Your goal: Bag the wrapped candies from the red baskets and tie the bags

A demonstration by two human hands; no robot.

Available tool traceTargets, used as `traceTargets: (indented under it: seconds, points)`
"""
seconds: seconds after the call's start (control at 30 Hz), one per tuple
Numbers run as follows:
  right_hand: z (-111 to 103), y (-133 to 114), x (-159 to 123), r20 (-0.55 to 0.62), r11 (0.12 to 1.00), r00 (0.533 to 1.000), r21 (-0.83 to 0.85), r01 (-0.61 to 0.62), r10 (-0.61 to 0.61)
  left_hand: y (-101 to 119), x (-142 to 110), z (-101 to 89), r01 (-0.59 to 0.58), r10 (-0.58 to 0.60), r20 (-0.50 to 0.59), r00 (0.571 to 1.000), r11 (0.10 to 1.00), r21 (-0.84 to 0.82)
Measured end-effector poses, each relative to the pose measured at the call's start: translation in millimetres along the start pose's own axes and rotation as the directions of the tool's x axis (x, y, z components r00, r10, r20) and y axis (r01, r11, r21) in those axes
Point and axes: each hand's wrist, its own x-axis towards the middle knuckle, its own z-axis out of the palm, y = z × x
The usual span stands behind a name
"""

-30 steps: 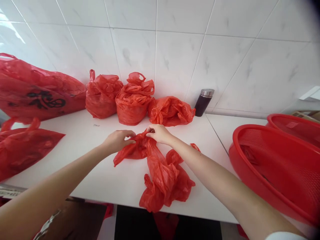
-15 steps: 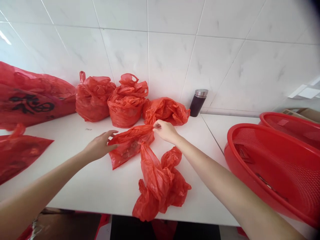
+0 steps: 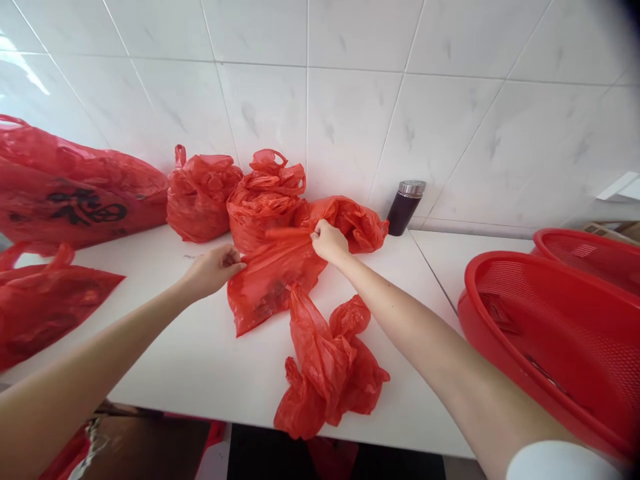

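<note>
You hold a thin red plastic bag (image 3: 273,283) by its upper edge, one hand at each side, above the white table (image 3: 200,360).
Your left hand (image 3: 213,270) has its thumb and curled fingers pinching the bag's upper left edge; your right hand (image 3: 330,241) pinches the gathered upper right edge, and folds run across from it. The bag lies in front of two bulging red bags, the looped-handle one (image 3: 260,207) and the slumped one (image 3: 363,223), with dark contents showing through its lower part. Crumpled red plastic (image 3: 333,373) sits just nearer you, a dark flask (image 3: 405,208) stands by the wall, and a red basket (image 3: 565,320) is at your right.
</note>
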Motion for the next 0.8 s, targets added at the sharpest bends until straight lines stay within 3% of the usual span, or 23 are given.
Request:
traceTargets:
  seconds: [0.13,0.2,0.27,0.3,0.37,0.4,0.47,0.57,0.7,0.8]
  points:
    - [-13,7,-2,-0.024,0.993,0.993,0.023,-0.114,0.115,-9,0,-7.7,0.064,-0.061,-0.077,0.995,0.997,0.040]
    - [-16,4,-7,-0.090,0.996,0.993,0.029,-0.079,0.081,-5,-3,-8.3,0.073,-0.063,-0.122,0.991,0.994,0.079]
    - [-15,-3,-13,-0.174,0.990,0.975,0.002,0.142,-0.139,5,-6,-5.5,-0.019,0.045,-0.174,0.984,0.989,0.146]
    - [-14,-8,-16,-0.178,0.952,0.936,-0.037,0.303,-0.305,11,-7,-2.8,-0.117,0.154,-0.178,0.972,0.972,0.203]
    - [-10,-18,-19,-0.069,0.802,0.801,-0.128,0.584,-0.595,22,-5,4.4,-0.328,0.380,-0.124,0.917,0.892,0.310]
    - [-7,-24,-19,0.015,0.737,0.747,-0.154,0.658,-0.665,27,-3,8.4,-0.405,0.456,-0.078,0.886,0.846,0.346]
    - [0,-33,-18,0.125,0.683,0.705,-0.178,0.708,-0.698,34,3,15.5,-0.463,0.500,-0.005,0.866,0.806,0.368]
    - [9,-41,-12,0.155,0.717,0.736,-0.164,0.677,-0.659,38,10,22.6,-0.423,0.456,0.016,0.890,0.812,0.402]
    - [21,-38,-1,0.180,0.774,0.786,-0.147,0.615,-0.591,34,14,27.5,-0.283,0.324,-0.001,0.946,0.828,0.483]
    - [24,-29,8,0.257,0.802,0.813,-0.176,0.571,-0.523,27,15,25.2,-0.218,0.216,0.068,0.974,0.809,0.547]
